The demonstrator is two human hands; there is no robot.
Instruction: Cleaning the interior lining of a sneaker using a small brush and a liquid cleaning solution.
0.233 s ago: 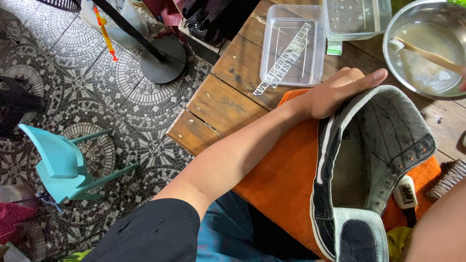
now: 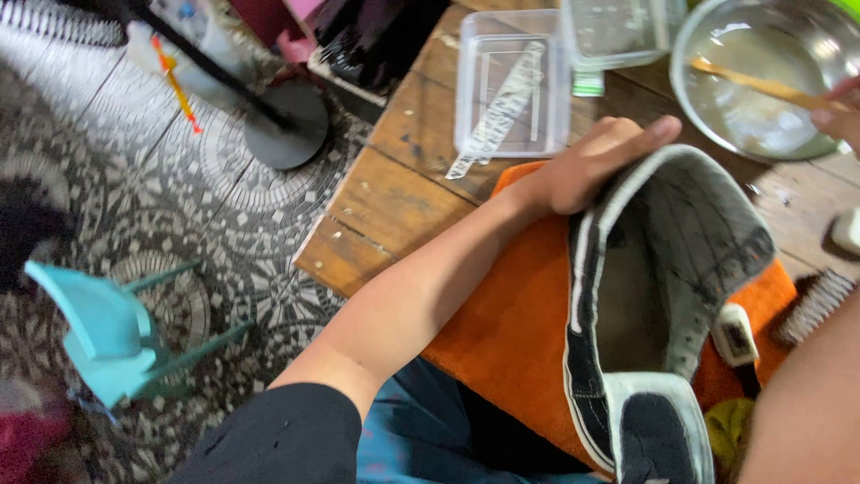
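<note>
A patterned tile floor [image 2: 134,206] is being overlooked from above, with a worn wooden table [image 2: 394,197] standing on it and a small turquoise chair [image 2: 103,336] set beside it. On the table an orange towel [image 2: 511,332] is being used as a pad, and a black-and-white canvas shoe [image 2: 663,305] is being kept on it, opening turned up toward the camera, heel end nearest the person.

The shoe is being steadied by the left hand [image 2: 596,166], whose fingers are laid nearly straight and flat against the outer side of the toe end rather than wrapped round it. Only part of the right forearm is being shown at the lower right edge; whether the right hand is open or closed cannot be told.

Behind the shoe, a clear plastic tray [image 2: 512,85] with a transparent strip lying in it, a second clear container [image 2: 618,31] and a metal bowl [image 2: 761,81] holding cloudy liquid and a wooden stick are being left standing. A brush [image 2: 815,305] is lying just beside the towel.

The shoe is judged light, with soft, yielding canvas sides and a stiffer rubber rim; it is probably best gripped at the sole edge or heel, where it will not collapse.
</note>
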